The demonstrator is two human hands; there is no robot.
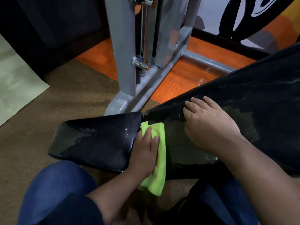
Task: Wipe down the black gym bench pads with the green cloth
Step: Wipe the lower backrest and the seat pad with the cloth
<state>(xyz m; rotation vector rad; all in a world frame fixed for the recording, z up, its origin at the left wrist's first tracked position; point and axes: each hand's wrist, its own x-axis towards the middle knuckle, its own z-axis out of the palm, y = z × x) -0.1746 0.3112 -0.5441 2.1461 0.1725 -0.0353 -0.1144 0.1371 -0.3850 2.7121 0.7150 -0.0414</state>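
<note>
Two black bench pads lie before me: a small seat pad on the left and a long back pad slanting up to the right. Both show wet streaks. My left hand presses the folded green cloth down over the gap where the two pads meet, with the cloth's lower end hanging off the near edge. My right hand rests flat on the back pad, fingers spread toward its far edge, holding nothing.
A grey steel machine frame with a chrome peg stands just behind the seat pad. Orange studded floor mat lies beyond, brown carpet to the left. My knees in blue trousers are below the pads.
</note>
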